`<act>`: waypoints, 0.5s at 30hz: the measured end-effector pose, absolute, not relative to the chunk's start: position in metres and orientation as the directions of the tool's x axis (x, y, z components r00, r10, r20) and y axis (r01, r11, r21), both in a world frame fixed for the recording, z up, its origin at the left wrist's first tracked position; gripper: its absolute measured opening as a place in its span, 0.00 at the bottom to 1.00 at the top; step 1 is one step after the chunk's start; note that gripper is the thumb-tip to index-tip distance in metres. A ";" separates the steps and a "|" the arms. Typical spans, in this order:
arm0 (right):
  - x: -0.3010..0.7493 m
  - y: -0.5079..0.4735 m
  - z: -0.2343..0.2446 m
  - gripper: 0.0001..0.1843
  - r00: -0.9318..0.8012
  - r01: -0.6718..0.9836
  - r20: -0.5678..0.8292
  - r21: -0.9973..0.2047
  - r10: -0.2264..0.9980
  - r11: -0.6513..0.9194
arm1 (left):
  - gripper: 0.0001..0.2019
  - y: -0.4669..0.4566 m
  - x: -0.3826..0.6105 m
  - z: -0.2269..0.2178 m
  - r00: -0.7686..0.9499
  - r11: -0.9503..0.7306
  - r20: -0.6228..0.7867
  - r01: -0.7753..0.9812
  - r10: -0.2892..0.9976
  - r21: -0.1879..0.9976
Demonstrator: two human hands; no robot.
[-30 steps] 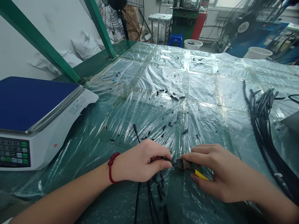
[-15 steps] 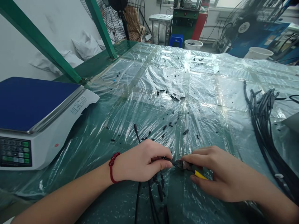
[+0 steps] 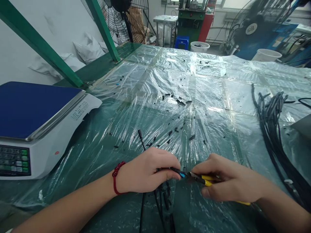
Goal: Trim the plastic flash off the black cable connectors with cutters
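My left hand (image 3: 153, 170), closed, pinches a black cable (image 3: 175, 170) between thumb and fingers near its end. A bit of blue inner wire (image 3: 182, 175) shows just past my left thumb. My right hand (image 3: 228, 181) is wrapped round a pair of cutting pliers (image 3: 206, 182) with yellow and black handles. The pliers' jaws lie right by the blue wire; whether they touch it I cannot tell. Under my left hand, more black cables (image 3: 143, 207) run toward me, and short black offcuts (image 3: 166, 199) lie beside them.
A weighing scale (image 3: 54, 136) with a blue top stands at the left. Black scraps (image 3: 181, 102) are scattered over the plastic-covered table (image 3: 136, 116). A bundle of black cables (image 3: 269, 129) lies at the right. Green posts (image 3: 104, 32) rise at the far left, with fans (image 3: 126, 19) behind.
The pliers have drawn back slightly to the right from my left hand and show more of their yellow handles. Blue wire has come into sight at the cable's end.
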State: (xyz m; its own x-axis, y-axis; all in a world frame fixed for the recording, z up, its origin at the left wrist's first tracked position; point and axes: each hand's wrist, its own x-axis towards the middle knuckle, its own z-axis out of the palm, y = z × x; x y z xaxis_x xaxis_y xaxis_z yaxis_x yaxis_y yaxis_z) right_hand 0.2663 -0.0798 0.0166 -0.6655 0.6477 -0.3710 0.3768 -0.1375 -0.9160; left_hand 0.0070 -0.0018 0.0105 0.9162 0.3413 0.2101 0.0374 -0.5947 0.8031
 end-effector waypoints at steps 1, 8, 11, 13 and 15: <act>0.267 -0.079 0.014 0.09 -0.672 0.349 -0.396 -0.915 0.627 -0.203 | 0.06 -0.002 0.007 0.010 0.908 -0.612 0.242 0.019 0.341 0.791; 0.258 -0.084 0.034 0.16 -0.539 0.550 -0.294 -0.833 0.789 0.065 | 0.08 -0.004 0.005 0.008 0.881 -0.687 0.290 0.054 0.375 0.725; 0.252 -0.089 0.040 0.22 -0.494 0.698 -0.269 -0.689 0.827 0.193 | 0.07 -0.004 0.005 0.006 0.885 -0.710 0.284 0.071 0.369 0.700; 0.249 -0.093 0.037 0.24 -0.468 0.767 -0.256 -0.593 0.846 0.245 | 0.06 -0.003 0.005 0.004 0.885 -0.726 0.278 0.093 0.374 0.681; 0.247 -0.096 0.030 0.25 -0.455 0.809 -0.205 -0.502 0.867 0.306 | 0.06 -0.003 0.005 0.003 0.882 -0.738 0.285 0.099 0.376 0.668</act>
